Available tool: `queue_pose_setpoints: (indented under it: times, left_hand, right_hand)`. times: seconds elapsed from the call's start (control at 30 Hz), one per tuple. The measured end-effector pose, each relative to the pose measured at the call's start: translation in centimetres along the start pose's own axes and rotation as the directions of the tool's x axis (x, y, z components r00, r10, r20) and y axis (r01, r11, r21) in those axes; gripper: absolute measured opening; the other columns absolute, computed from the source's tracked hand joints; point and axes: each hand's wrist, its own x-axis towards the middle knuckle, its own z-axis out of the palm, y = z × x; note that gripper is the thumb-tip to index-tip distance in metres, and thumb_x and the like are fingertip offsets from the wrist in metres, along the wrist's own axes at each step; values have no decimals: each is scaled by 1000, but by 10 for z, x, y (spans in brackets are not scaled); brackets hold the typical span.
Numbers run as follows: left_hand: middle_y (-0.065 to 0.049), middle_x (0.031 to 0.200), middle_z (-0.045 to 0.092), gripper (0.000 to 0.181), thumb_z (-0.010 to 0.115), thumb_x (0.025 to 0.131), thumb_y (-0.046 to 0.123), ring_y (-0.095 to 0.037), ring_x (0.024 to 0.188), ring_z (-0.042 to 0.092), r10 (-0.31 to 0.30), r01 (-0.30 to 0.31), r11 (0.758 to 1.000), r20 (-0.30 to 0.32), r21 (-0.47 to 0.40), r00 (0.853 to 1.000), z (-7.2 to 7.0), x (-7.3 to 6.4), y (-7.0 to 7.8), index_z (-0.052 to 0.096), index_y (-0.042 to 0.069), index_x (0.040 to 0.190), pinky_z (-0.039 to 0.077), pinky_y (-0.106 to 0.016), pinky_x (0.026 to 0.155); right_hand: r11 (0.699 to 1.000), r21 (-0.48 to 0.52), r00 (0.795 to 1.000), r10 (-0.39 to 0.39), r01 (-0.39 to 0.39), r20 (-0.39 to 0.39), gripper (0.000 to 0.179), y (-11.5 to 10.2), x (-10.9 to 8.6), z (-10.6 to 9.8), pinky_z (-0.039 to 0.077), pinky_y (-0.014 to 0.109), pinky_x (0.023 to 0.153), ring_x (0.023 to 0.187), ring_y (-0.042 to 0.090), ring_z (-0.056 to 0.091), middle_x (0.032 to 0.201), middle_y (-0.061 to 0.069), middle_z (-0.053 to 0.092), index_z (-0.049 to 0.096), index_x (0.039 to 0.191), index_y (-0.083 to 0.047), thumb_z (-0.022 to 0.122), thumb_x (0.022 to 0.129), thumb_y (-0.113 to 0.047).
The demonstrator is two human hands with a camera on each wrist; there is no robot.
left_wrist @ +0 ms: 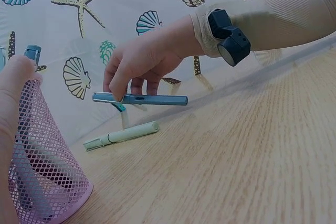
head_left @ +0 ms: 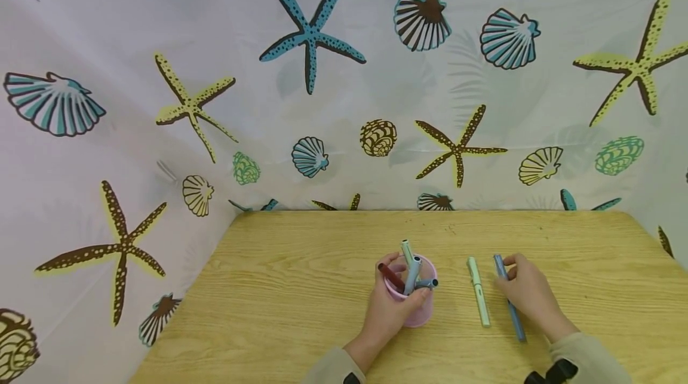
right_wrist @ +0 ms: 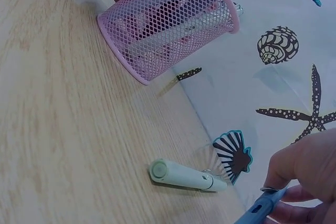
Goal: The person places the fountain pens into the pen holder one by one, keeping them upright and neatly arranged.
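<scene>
My left hand (head_left: 386,307) grips a pink mesh pen cup (head_left: 420,316), with the thumb at its near rim. Several pens stand in the cup, among them a dark red pen (head_left: 391,277), a light green one and bluish ones. To the right, my right hand (head_left: 531,293) pinches a blue pen (head_left: 515,316) between thumb and fingers. The left wrist view has this blue pen (left_wrist: 157,99) held level above the tabletop. Between the cup and the blue pen, a light green pen (head_left: 479,293) lies on the table, its clip toward the far side.
The wooden table (head_left: 279,288) stretches to both sides. A white cloth (head_left: 344,97) printed with starfish and shells hangs behind the table and along its left side. A dark device (left_wrist: 230,38) is strapped on the right wrist over a beige sleeve (head_left: 591,357).
</scene>
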Motion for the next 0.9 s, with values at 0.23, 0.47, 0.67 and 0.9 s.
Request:
queue_pose_setpoints:
  times: [0.23, 0.47, 0.67, 0.9]
  left_hand:
    - [-6, 122, 51, 71, 74, 77, 22, -20, 109, 51, 2, -2, 1000, 0, -2, 1000, 0, 0, 0, 33, 17, 135, 45, -32, 88]
    - [-7, 122, 51, 70, 73, 76, 22, -20, 110, 50, 12, -12, 1000, -4, -12, 1000, 0, 0, 0, 33, 19, 134, 44, -32, 89]
    - [-8, 123, 50, 71, 73, 77, 21, -22, 112, 50, 10, -10, 1000, -4, -13, 1000, 1, 0, 0, 33, 17, 135, 44, -33, 89]
    - [-8, 124, 50, 75, 74, 77, 22, -26, 115, 49, 6, -6, 1000, -2, -15, 1000, 1, 0, -1, 31, 11, 137, 43, -36, 92]
  right_hand:
    - [997, 35, 996, -71, 73, -54, 41, -8, 0, -1, 42, 32, 52, 64, 20, 50, 93, 17, 54, 45, 122, 7, 57, 86, -10]
    - [984, 95, 986, -145, 153, -83, 38, -19, -3, -1, 46, 30, 51, 66, 18, 53, 93, 13, 53, 45, 123, 5, 56, 88, -8]
    - [973, 126, 975, -179, 195, -130, 37, -32, -8, -1, 47, 29, 51, 71, 18, 54, 96, 13, 53, 45, 124, 2, 55, 90, -10]
    - [948, 153, 941, -237, 278, -240, 34, -45, -13, 3, 46, 28, 53, 75, 21, 54, 93, 11, 54, 47, 120, -2, 59, 89, -10]
